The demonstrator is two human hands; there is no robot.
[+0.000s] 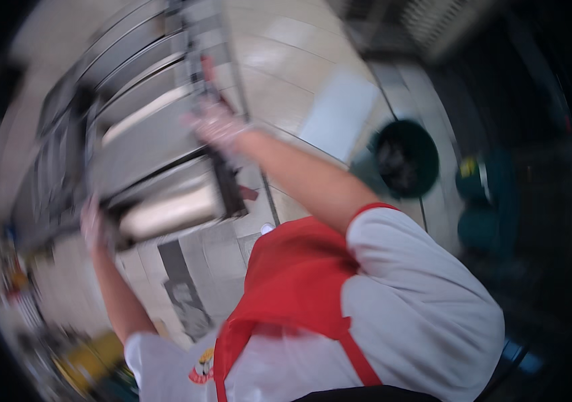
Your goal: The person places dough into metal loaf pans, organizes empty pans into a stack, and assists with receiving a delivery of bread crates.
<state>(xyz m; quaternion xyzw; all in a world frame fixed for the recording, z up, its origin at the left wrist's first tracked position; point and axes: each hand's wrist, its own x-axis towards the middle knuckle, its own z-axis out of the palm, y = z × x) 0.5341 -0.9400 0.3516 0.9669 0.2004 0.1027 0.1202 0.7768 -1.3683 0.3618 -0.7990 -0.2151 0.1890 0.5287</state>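
Note:
The picture is heavily motion-blurred. A long metal tray (pixel 172 209) sits partly in a tall metal rack (pixel 132 87) with several shelves. My left hand (pixel 91 224), in a clear glove, is closed on the tray's left end. My right hand (pixel 217 126), also gloved, reaches up against the rack's right upright, just above the tray's dark right end. The blur hides whether its fingers grip anything. My white shirt and red apron (pixel 292 281) fill the lower middle.
Pale floor tiles (pixel 286 80) lie below the rack. A round dark green bin (pixel 406 157) stands to the right, with blue-green containers (pixel 487 208) beyond it. A yellow object (pixel 88 358) and clutter sit at the lower left.

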